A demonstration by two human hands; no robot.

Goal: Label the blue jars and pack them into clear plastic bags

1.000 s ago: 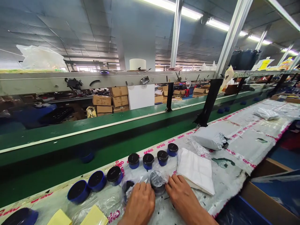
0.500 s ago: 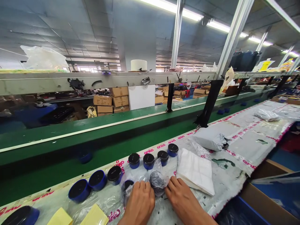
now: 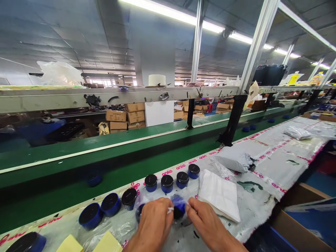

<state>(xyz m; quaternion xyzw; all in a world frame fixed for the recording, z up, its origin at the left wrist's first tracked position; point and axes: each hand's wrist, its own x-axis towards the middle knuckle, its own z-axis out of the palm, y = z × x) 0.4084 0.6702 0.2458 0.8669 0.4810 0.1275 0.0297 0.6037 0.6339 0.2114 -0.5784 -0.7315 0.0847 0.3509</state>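
Note:
Between my hands lies a round blue-and-black container [image 3: 179,203] in a thin clear plastic bag, tilted so that its blue side shows. My left hand [image 3: 154,220] is closed, with a twist of the bag's plastic showing between thumb and fingers. My right hand [image 3: 203,215] pinches the bag at its right side. Just left of my left hand, another black-topped container [image 3: 140,211] is partly hidden behind the fingers and plastic. Several like it stand in a row beyond, among them a blue tub with a black lid [image 3: 167,183].
A stack of white sheets [image 3: 219,194] lies right of my hands. Yellow pads [image 3: 107,242] lie at the front left. Behind the worktop runs a green conveyor [image 3: 126,168], under a metal shelf rail [image 3: 131,95]. An open carton [image 3: 301,224] stands at the right.
The bagged container has turned, now showing its blue side instead of a face under crumpled plastic. My left hand has rolled, bringing its thumb side into view. The view has shifted slightly.

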